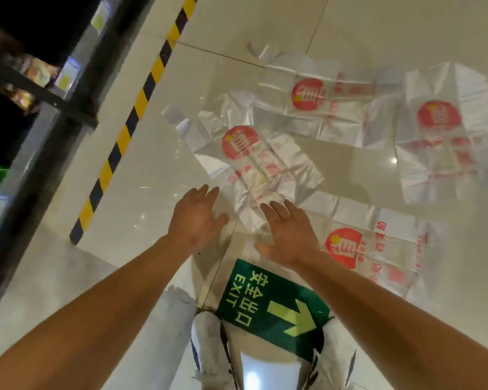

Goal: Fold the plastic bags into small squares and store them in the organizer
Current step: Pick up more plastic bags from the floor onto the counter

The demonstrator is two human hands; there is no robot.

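Bags are lying flat on the pale tiled floor (265,26) in front of me, four of them, each with a red round logo. I am reaching both arms out toward the nearest bag (254,170), the crumpled one at the centre of the frame. Neither hand is holding anything: my left hand (196,218) is hovering just left of its lower edge with fingers spread, and my right hand (286,232) is hanging over its lower corner, fingers straight; whether they are touching the plastic I cannot tell. Folding is only starting, I judge; next I should be flattening this bag before the first fold. The other bags (330,99) are waiting in the upper right and right. No organizer is showing. A green exit sign (271,302) is sitting between my shoes.
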